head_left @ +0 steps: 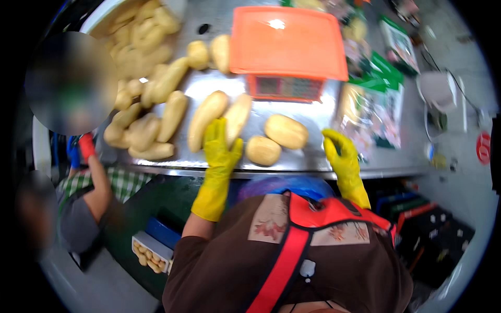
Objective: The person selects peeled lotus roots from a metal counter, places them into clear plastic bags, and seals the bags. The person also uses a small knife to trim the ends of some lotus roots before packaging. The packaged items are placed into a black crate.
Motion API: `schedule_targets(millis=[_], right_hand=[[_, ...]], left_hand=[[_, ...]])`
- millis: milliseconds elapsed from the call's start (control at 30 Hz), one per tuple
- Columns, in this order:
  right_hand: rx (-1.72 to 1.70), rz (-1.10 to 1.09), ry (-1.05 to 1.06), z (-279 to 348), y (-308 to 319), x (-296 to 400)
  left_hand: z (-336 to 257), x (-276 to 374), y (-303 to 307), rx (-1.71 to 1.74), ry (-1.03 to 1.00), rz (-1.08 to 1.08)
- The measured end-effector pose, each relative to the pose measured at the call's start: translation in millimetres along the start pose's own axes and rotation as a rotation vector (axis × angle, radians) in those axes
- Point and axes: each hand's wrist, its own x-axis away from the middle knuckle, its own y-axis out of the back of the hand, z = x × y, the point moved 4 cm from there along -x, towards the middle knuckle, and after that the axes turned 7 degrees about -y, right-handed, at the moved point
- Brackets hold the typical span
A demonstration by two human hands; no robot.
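On the metal table before me lie pale, peeled root segments that look like lotus root. My left hand (220, 146), in a yellow rubber glove, lies between a long curved segment (206, 117) and a slimmer one (238, 115). Its fingertips meet the curved one, the thumb stands apart, and no grip shows. To its right are two short, stout segments, one larger (286, 131) and one rounder (263, 150). My right hand (343, 154), gloved alike, hovers near the table's front edge with curved fingers and nothing between them. Beyond the segments stands a weighing scale (287, 43) with an orange tray.
More segments are heaped at left (143, 133), beside a white tub (94, 17) full of them. Printed plastic bags (375, 113) lie at right. A co-worker's red-gloved hand (87, 146) is at far left. Below stands a box of small pieces (150, 250).
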Motion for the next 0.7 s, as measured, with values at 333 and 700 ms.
schedule_targets(millis=[333,700], right_hand=[[0.288,0.240,0.731,82.7,-92.3,-19.0],[0.629,0.374,0.728,58.3,-149.3,-34.1]], left_hand=[[7.3,-0.7,15.2,0.066,0.068,-0.054],[149.9,-24.4,143.9,-0.571,0.265,-0.228]])
